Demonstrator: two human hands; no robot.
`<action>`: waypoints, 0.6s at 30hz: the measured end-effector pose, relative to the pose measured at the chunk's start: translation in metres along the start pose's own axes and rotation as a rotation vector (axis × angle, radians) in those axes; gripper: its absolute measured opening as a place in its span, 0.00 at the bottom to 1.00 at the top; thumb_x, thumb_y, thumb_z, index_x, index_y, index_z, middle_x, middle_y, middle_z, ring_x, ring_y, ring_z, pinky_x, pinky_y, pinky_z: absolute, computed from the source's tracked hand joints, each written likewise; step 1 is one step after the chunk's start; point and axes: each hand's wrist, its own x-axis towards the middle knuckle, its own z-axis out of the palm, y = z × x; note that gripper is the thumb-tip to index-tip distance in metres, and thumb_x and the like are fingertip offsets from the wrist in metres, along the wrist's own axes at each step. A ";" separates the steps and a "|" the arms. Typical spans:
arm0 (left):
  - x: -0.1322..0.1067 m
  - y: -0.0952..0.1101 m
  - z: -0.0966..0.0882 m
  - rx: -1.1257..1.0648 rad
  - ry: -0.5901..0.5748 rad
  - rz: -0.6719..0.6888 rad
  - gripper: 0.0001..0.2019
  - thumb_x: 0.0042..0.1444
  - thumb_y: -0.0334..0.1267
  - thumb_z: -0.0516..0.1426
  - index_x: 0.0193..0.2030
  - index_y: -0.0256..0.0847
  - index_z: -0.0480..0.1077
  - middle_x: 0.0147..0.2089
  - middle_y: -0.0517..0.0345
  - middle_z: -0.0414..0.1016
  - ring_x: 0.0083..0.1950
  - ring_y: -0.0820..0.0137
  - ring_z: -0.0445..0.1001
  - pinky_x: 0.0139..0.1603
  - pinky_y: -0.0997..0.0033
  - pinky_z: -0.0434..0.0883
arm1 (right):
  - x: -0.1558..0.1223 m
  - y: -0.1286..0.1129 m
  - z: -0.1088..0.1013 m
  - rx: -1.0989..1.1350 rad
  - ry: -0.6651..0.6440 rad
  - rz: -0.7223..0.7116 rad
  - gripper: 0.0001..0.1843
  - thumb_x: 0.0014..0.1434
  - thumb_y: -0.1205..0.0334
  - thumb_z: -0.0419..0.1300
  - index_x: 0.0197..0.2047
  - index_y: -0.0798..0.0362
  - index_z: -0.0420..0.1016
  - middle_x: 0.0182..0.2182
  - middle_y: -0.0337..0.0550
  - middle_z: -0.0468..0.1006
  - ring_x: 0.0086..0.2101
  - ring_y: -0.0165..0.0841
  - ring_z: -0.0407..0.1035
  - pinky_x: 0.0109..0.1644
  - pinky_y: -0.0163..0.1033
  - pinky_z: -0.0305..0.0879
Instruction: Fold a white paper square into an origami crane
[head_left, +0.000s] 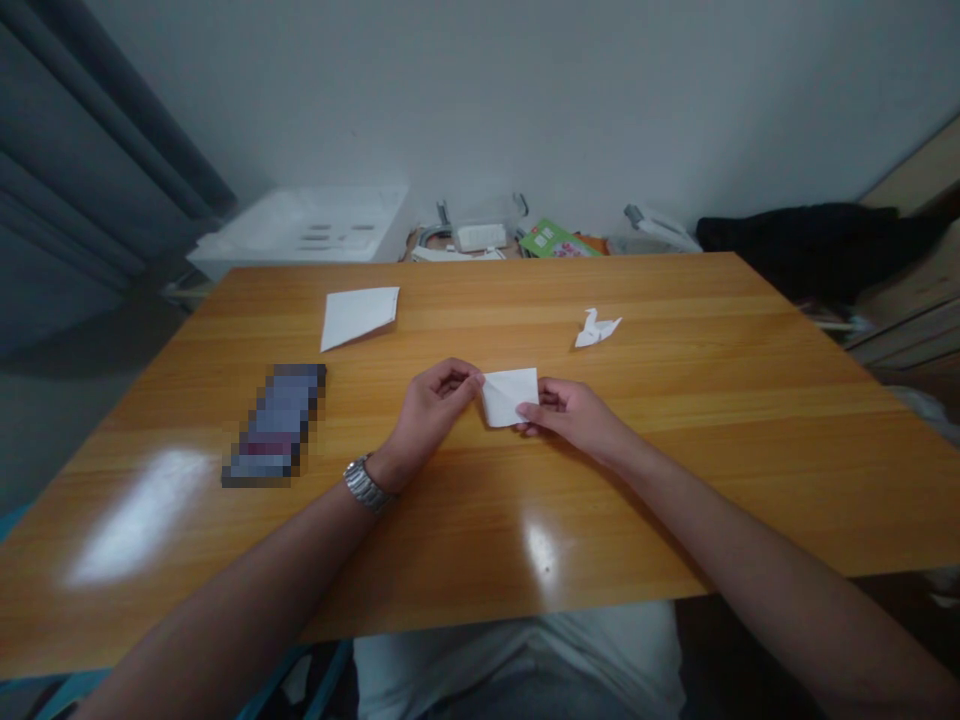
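Observation:
A small folded white paper [508, 393] lies at the middle of the wooden table [675, 470]. My left hand [431, 410] pinches the paper's left edge with curled fingers; a metal watch sits on that wrist. My right hand [574, 415] pinches the paper's lower right corner. Both hands rest low on the tabletop.
A larger folded white sheet [358, 316] lies at the far left of the table. A small folded paper figure [596, 328] stands at the far right. A blurred dark flat object [276, 424] lies to the left. Beyond the far edge are a white box, cables, a green booklet and dark cloth.

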 end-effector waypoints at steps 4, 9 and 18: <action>0.000 0.002 -0.001 0.040 0.000 0.018 0.11 0.61 0.44 0.62 0.35 0.36 0.75 0.33 0.58 0.76 0.36 0.72 0.71 0.39 0.74 0.69 | 0.000 0.002 -0.001 -0.033 -0.014 0.000 0.21 0.54 0.48 0.72 0.40 0.56 0.76 0.33 0.47 0.83 0.32 0.34 0.79 0.39 0.40 0.77; 0.000 0.002 -0.001 0.085 0.021 0.017 0.14 0.62 0.46 0.60 0.34 0.36 0.75 0.33 0.57 0.76 0.35 0.71 0.72 0.39 0.73 0.69 | 0.001 0.001 -0.001 -0.033 -0.004 -0.001 0.23 0.52 0.46 0.73 0.39 0.56 0.76 0.32 0.47 0.83 0.31 0.33 0.79 0.38 0.40 0.77; 0.000 0.000 0.001 0.055 -0.027 0.004 0.15 0.60 0.49 0.63 0.37 0.37 0.77 0.37 0.54 0.80 0.38 0.69 0.76 0.40 0.72 0.72 | -0.001 0.002 0.000 -0.075 -0.037 -0.013 0.22 0.54 0.46 0.71 0.42 0.56 0.77 0.35 0.47 0.83 0.33 0.34 0.77 0.38 0.40 0.76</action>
